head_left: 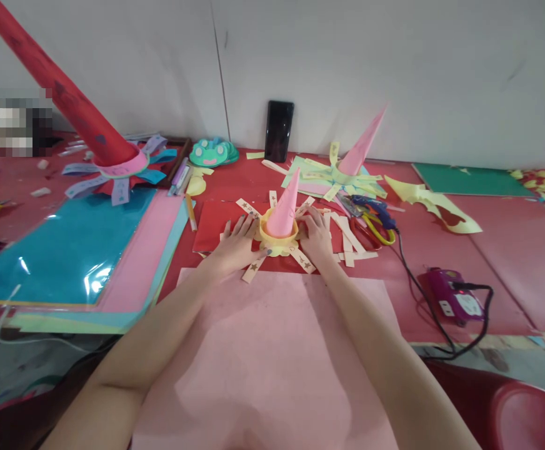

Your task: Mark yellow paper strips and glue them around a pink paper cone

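Observation:
A pink paper cone [284,212] stands upright in a yellow paper ring [279,235] with a scalloped base. Pale paper strips with star drawings [254,267] fan out around it. On its left, my left hand [239,242] lies palm down with fingers apart, the thumb touching the yellow base. My right hand [315,232] rests at the right side, its bent fingers spread over the strips there. Underneath the craft is a red sheet [207,228]. A large pink sheet [272,337] lies in front, below both forearms.
Behind stand a second pink cone [362,144] and a black phone [279,131]. A glue gun [374,209], scissors [380,230] and a purple power strip [455,297] are on the right, with a cable trailing. Leftward are a tall red cone [75,100] and a blue plastic-covered sheet [66,250].

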